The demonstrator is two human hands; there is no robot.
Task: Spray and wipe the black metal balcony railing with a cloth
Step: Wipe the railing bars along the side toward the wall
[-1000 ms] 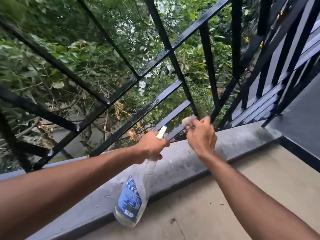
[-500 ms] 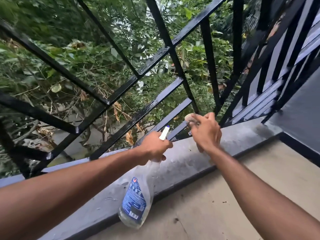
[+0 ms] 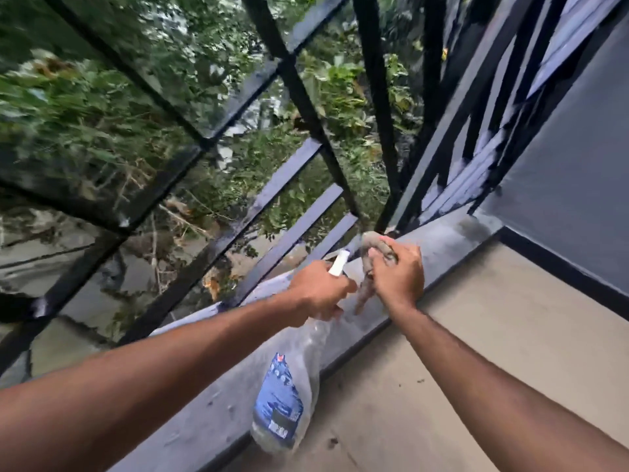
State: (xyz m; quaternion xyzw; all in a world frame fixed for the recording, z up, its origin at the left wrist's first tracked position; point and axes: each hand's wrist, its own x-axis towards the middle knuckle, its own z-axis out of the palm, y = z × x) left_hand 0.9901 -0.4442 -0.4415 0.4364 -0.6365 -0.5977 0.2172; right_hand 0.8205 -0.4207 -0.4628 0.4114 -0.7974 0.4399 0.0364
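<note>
The black metal railing (image 3: 272, 192) runs across the view, its bars wet and shiny in places. My left hand (image 3: 320, 287) grips the neck of a clear spray bottle (image 3: 289, 396) with a blue label and a white nozzle; the bottle hangs down over the ledge. Just to its right, my right hand (image 3: 398, 274) holds a grey-brown cloth (image 3: 369, 243) bunched against the foot of the railing, where the lowest bars meet the ledge. Part of the cloth dangles below my fingers.
A grey concrete ledge (image 3: 452, 240) carries the railing. The beige balcony floor (image 3: 476, 335) lies in front of it, and a grey wall (image 3: 578, 158) with a black skirting closes the right side. Trees and foliage lie beyond the bars.
The view has tilted and come closer. My right hand has slid the cloth a little along the lowest bar toward the corner; more cloth now shows. The left hand still holds the bottle.
</note>
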